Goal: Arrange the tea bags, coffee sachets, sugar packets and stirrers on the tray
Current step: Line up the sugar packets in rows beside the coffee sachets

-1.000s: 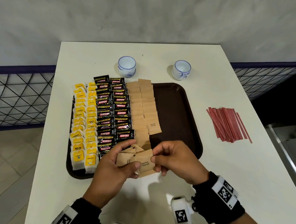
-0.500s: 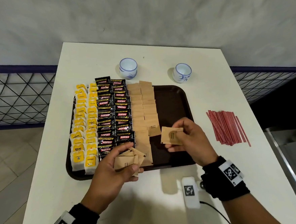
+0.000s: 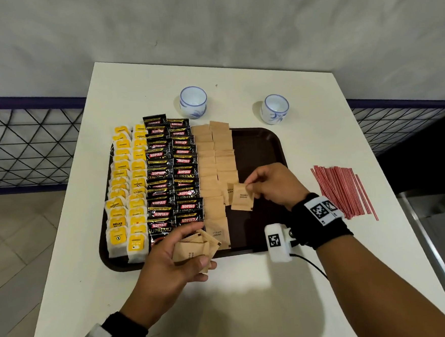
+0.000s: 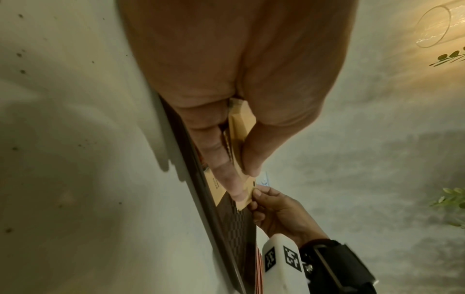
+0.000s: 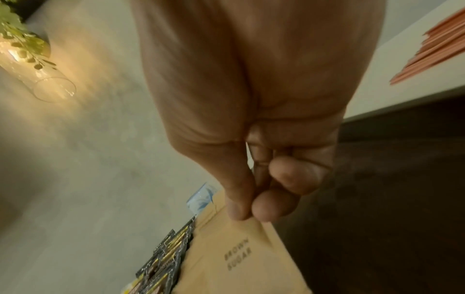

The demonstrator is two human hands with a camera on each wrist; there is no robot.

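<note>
Placing a flat brown paper sugar packet (image 3: 242, 200) on the dark brown plastic tray (image 3: 267, 149).
The right hand (image 3: 275, 188) is pinching its top edge above the second sugar column; lay it overlapping, edges aligned, while the left hand (image 3: 170, 266) is gripping the spare packets (image 3: 193, 252).

two white-and-blue cups (image 3: 193, 101) (image 3: 275, 108) stand on the white table (image 3: 251, 298).

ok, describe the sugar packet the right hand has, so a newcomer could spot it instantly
Start at the dark brown plastic tray on the white table; its right part is bare. At the near end of the rightmost column of tan paper sugar packets, the right hand pinches one packet by its corner. Unlike its neighbours, it is not lying flat in the row.
</note>
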